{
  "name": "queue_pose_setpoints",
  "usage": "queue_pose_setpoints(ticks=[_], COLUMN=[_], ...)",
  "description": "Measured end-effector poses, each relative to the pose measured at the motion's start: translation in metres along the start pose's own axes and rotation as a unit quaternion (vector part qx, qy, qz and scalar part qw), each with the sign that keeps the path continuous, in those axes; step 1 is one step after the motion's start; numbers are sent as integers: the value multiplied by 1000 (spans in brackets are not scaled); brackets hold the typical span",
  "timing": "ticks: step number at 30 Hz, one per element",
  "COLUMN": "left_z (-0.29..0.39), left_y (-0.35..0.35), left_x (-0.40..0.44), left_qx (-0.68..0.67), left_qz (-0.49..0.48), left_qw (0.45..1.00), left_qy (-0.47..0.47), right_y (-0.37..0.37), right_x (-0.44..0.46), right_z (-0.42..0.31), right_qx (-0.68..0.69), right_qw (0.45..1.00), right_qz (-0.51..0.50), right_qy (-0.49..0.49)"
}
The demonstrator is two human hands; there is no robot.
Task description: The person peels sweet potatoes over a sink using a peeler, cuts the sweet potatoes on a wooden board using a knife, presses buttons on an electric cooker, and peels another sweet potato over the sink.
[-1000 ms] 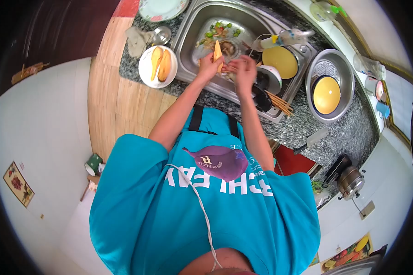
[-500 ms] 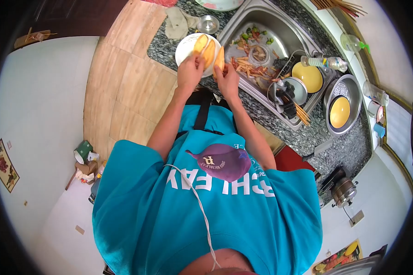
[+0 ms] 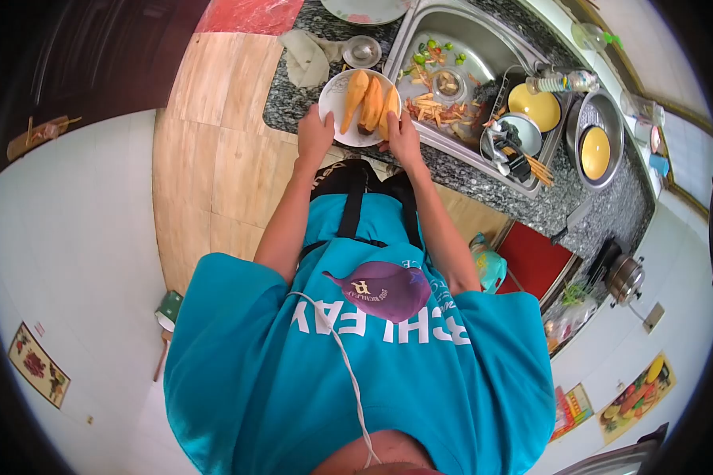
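Note:
A white plate (image 3: 333,101) is held between my two hands at the counter's front edge. On it lie three long, peeled orange vegetables (image 3: 372,104) that look like sweet potatoes, side by side with their ends pointing toward me. My left hand (image 3: 315,136) grips the plate's left rim, thumb on top. At the right rim my right hand (image 3: 404,142) is closed round the edge, its thumb near the rightmost sweet potato. The fingers under the plate are mostly hidden.
Orange peelings (image 3: 440,111) and green scraps litter the steel sink (image 3: 483,55) to the right. A rack with yellow bowls (image 3: 535,107) and utensils stands beside it. Behind the plate are a small glass bowl (image 3: 361,52), a cloth (image 3: 307,59) and another plate (image 3: 364,9).
My hands have moved from the sweet potatoes to the plate's two sides and now grip its rim. The sweet potatoes rest on the plate, and the view has shifted slightly.

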State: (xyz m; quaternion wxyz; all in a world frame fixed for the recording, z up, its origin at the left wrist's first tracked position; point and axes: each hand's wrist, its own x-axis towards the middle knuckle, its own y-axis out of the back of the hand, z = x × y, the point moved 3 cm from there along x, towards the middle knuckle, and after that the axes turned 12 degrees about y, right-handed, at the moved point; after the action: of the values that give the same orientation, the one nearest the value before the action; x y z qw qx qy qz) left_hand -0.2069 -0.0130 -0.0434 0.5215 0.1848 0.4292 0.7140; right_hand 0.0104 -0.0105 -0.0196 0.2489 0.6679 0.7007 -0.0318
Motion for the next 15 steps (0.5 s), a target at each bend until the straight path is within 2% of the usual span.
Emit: queue_pose_setpoints(ticks=[2, 4, 7, 9, 11, 13, 15], left_z=[-7, 4, 20, 36, 56, 91, 113], left_y=[-10, -5, -2, -10, -21, -29, -55], left_x=[5, 0, -14, -25, -35, -52, -67], left_qx=[-106, -121, -142, -152, -143, -211, -210], left_qz=[-93, -98, -132, -128, -196, -308, -371], left_qw=[989, 988, 981, 978, 967, 928, 904], left_qy=[37, 11, -3, -67, -71, -8, -23], right_y=[2, 6, 24, 40, 63, 89, 116], right_x=[-3, -11, -27, -43, -61, -82, -105], right_z=[4, -1, 1, 6, 18, 28, 44], right_qx=[-11, -132, -132, -116, -94, -82, -86], right_qw=[1000, 986, 984, 980, 970, 960, 946], right_qz=[11, 69, 97, 147, 207, 262, 310], right_qy=[-2, 76, 70, 70, 86, 51, 44])
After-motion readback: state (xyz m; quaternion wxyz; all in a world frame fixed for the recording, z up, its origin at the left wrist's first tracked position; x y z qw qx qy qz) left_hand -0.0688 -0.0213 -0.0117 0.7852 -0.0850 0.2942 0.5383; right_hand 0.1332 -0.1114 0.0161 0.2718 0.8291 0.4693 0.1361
